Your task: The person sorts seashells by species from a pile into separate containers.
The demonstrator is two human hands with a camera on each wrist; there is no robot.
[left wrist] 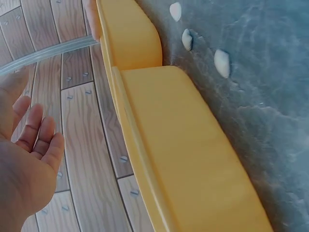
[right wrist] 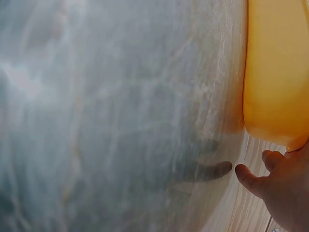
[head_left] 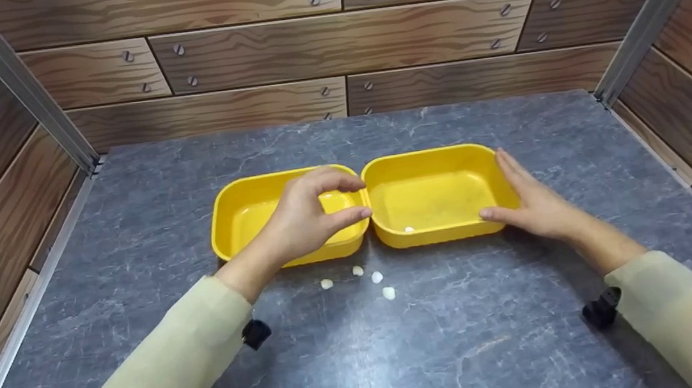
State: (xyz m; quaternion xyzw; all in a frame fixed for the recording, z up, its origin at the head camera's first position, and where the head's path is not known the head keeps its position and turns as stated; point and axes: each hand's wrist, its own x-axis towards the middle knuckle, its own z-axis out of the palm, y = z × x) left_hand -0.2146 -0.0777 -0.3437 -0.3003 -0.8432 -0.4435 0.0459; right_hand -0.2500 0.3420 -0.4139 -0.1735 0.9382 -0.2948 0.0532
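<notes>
While the right hand (head_left: 537,206) lies flat against the right-hand tray (head_left: 439,194), fingers straight along its outer wall and thumb at the near corner, bracing rather than gripping, the left hand (head_left: 307,217) hovers over the left-hand tray (head_left: 239,218), right at the seam where the two yellow trays touch. Its thumb and fingers are curved toward each other as if pinching, but whether anything small sits between them I cannot tell; the left wrist view shows that palm loose, with nothing seen in it.

Taking the right-hand tray as our landmark: one small white piece (head_left: 409,230) lies inside it, near its front wall. Four more white pieces (head_left: 375,277) are scattered on the grey tabletop (head_left: 464,336) just in front of its near left corner, close together but apart from both trays. The left-hand tray sits directly beside it, rim to rim.

My read is that the pieces are being moved one at a time into the right-hand tray, and the left hand is mid-transfer, either about to release or heading back for another. The next pick looks fiddly: a fine pinch on a tiny, smooth piece lying flat on the stone, without knocking its neighbours away, then a short carry over the rim.
</notes>
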